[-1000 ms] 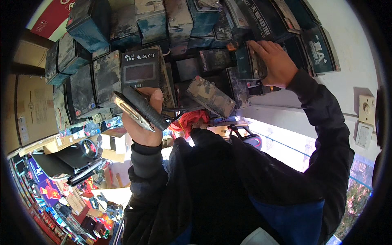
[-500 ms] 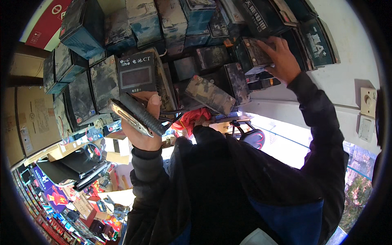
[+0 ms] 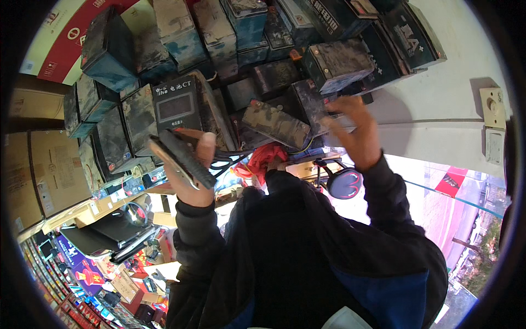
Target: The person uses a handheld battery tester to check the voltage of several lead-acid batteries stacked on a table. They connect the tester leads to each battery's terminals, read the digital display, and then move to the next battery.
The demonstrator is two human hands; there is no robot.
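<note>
My left hand (image 3: 183, 187) is closed around a flat black ridged tool (image 3: 189, 160) with a metal edge; its exact kind cannot be made out. Black cables (image 3: 227, 159) run beside it. To the right, my right hand (image 3: 359, 134) is raised with fingers apart and nothing visible in them. It is nearest to a dusty upright battery (image 3: 310, 101) and, just above, a dusty block-shaped battery (image 3: 339, 63) with screw terminals. Between my hands a mottled battery (image 3: 276, 125) lies tilted. A black box-like battery with a dark display panel (image 3: 178, 104) stands beyond my left hand.
Stacked dusty batteries (image 3: 219, 35) fill the far side. Cardboard boxes (image 3: 57, 164) stand at left. A red cloth or bag (image 3: 266, 159) hangs near my body. A pale wall with a socket (image 3: 494, 108) is at right, and a black-and-red rounded object (image 3: 345, 185) is below my right hand.
My right hand has left the block-shaped battery and come down toward me, fingers apart. That battery sits turned and shows its top. My left hand still grips the tool. The view has shifted slightly.
</note>
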